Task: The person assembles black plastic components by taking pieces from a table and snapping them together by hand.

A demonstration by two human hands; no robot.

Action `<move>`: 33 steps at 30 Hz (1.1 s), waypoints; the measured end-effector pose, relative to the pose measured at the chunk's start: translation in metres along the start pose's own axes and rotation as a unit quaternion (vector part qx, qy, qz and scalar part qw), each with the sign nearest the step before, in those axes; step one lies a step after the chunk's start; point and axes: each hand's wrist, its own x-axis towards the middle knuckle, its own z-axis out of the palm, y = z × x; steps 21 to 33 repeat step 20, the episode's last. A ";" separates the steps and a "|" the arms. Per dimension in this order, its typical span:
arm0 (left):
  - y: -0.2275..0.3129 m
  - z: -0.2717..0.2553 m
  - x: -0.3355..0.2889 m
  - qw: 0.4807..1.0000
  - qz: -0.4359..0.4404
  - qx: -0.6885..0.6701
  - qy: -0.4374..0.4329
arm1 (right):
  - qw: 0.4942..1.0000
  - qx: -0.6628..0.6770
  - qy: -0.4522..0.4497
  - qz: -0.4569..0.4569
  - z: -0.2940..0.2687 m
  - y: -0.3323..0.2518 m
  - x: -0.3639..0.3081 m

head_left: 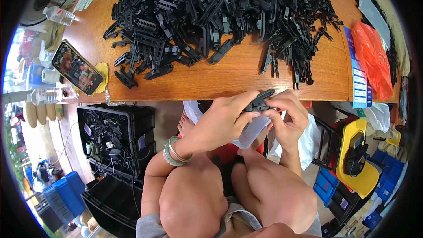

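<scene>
Between my hands, just in front of the table's near edge, is a small black plastic part (259, 102), long and narrow with a raised upper piece. My left hand (224, 118) grips it from the left, thumb below and fingers behind. At its right end my right hand (288, 117) pinches with thumb and forefinger; whether a second small piece sits in that pinch is hidden. Beyond them on the wooden table (176, 86) lies a big heap of black plastic parts (194, 9). Thinner black pieces (295, 46) spread along the heap's right side.
A phone (78, 67) leans on a yellow holder at the table's left, with plastic bottles (59, 16) nearby. At the right lie a red plastic bag (372, 57) and a blue printed sheet (359, 90). Black crates (143, 125) stand below left, a yellow chair (359, 174) below right.
</scene>
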 end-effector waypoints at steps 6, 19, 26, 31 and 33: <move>-0.002 -0.007 0.000 0.986 0.089 0.137 -0.011 | 0.998 -0.059 -0.022 -0.022 0.004 -0.010 0.004; -0.012 -0.018 -0.002 0.985 0.134 0.110 -0.005 | 0.999 -0.017 -0.031 -0.020 0.011 -0.006 0.005; -0.010 -0.022 -0.005 0.984 0.131 0.118 0.002 | 0.999 -0.008 -0.035 -0.025 0.015 -0.006 0.007; -0.010 -0.022 -0.005 0.984 0.131 0.118 0.002 | 0.999 -0.008 -0.035 -0.025 0.015 -0.006 0.007; -0.010 -0.022 -0.005 0.984 0.131 0.118 0.002 | 0.999 -0.008 -0.035 -0.025 0.015 -0.006 0.007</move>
